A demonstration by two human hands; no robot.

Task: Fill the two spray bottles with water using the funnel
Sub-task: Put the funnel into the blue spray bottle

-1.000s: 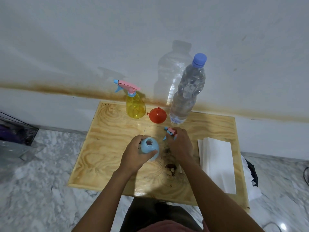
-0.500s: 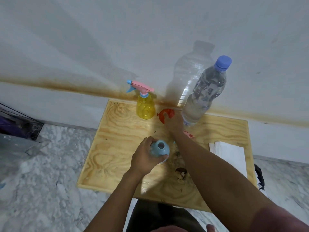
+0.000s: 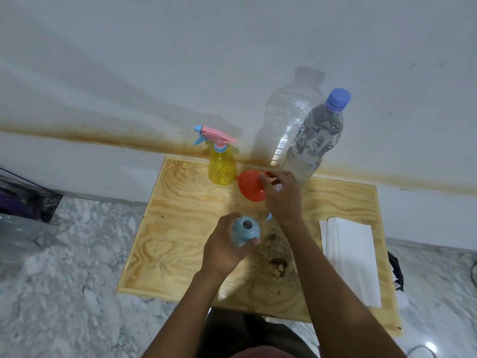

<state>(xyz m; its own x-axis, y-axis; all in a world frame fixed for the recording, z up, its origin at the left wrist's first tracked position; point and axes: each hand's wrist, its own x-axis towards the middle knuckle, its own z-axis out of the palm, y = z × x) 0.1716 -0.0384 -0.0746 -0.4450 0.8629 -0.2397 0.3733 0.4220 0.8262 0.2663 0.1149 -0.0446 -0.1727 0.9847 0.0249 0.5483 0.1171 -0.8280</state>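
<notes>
As the head view looks down on the table [image 3: 180, 228]: a pale wooden top stands against a white wall [image 3: 232, 47], on a grey marbled floor [image 3: 64, 267].
Left hand [image 3: 227, 249]: its grip is wrapped round the blue spray bottle [image 3: 245, 229], fingers and thumb curled about the body.
Blue spray bottle: upright near the middle of the table, its neck open with no spray head on it.
Right hand [image 3: 282, 197]: its grip pinches the right edge of the funnel [image 3: 250, 186], fingertips curled over the rim.
Funnel: orange, tilted with the wide mouth towards the camera, between the yellow spray bottle [image 3: 222, 169] and the water bottle [image 3: 312, 146]; whether it touches the table cannot be told.
Yellow spray bottle: upright at the back edge, with its pink and blue spray head on.
Water bottle: clear, blue cap on, standing at the back, just behind the right hand.
Folded white paper [image 3: 351, 259]: flat on the right side of the table, apart from both hands.
Dark stain [image 3: 277, 263]: on the wood beside the right forearm.
</notes>
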